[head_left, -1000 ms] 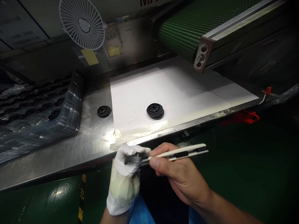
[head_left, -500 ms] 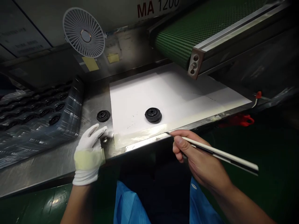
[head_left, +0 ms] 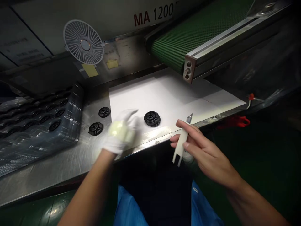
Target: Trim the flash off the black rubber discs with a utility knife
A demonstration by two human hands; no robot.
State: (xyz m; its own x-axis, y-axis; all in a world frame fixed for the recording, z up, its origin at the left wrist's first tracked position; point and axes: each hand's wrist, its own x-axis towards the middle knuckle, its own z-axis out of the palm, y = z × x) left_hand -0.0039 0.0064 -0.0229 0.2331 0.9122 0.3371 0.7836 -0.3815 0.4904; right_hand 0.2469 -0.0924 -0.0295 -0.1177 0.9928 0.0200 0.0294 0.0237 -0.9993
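My left hand [head_left: 121,131], in a white glove, hovers blurred over the steel bench edge with its fingers stretched toward a black round rubber part [head_left: 152,119] on the white sheet [head_left: 164,94]. It holds nothing that I can see. My bare right hand [head_left: 202,149] grips a white utility knife [head_left: 182,141] with the blade tip pointing up, just off the bench's front edge. Two more black round parts lie on the steel: one [head_left: 95,128] near the front, another [head_left: 104,112] behind it.
A plastic-wrapped tray of several black parts [head_left: 39,119] fills the left of the bench. A green conveyor belt [head_left: 192,37] overhangs the back right. A small white fan [head_left: 83,42] stands at the back. Something red [head_left: 231,121] hangs below the bench edge.
My left hand let a black part down on the steel at the left and swept right toward the part on the white sheet. My right hand turned the knife upright.
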